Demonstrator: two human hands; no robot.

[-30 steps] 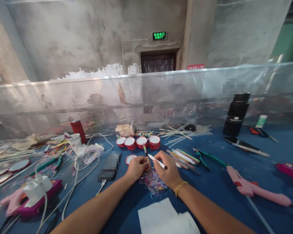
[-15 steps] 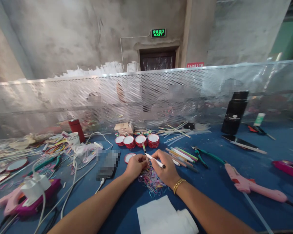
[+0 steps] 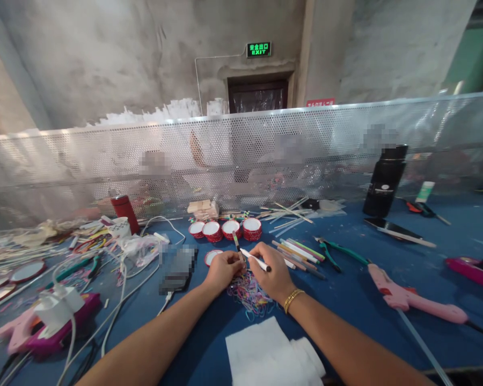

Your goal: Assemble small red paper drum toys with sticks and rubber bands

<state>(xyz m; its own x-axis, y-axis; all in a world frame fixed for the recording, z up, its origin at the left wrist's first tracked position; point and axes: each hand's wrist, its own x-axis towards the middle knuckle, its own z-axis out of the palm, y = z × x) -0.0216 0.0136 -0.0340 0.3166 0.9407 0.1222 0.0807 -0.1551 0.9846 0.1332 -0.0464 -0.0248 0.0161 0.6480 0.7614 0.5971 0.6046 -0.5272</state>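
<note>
Pen, white and slim with a black rear end (image 3: 261, 262), set close to a narrow, straight stick in banded colours (image 3: 236, 242)

From my remote seat I see the stick tilted, its far end pale and greenish, with a dark band further down and a brownish stretch nearest the hand. The pen is plain white along the barrel.

What I can't make out is the stick's lower end, which the fingers cover, or whether the pen's tip touches the dark band or sits just beside it. The far end overlaps the red, white-topped round pieces (image 3: 231, 229) in my view.

My left hand (image 3: 224, 268) has its fingers pinching the stick low down, so most of the visible length sticks out beyond them. My right hand (image 3: 274, 276) grips the pen between fingers and thumb, its tip pointing left. Both are above the blue counter (image 3: 201, 348), by a heap of thin multicoloured loops (image 3: 253, 300).
</note>
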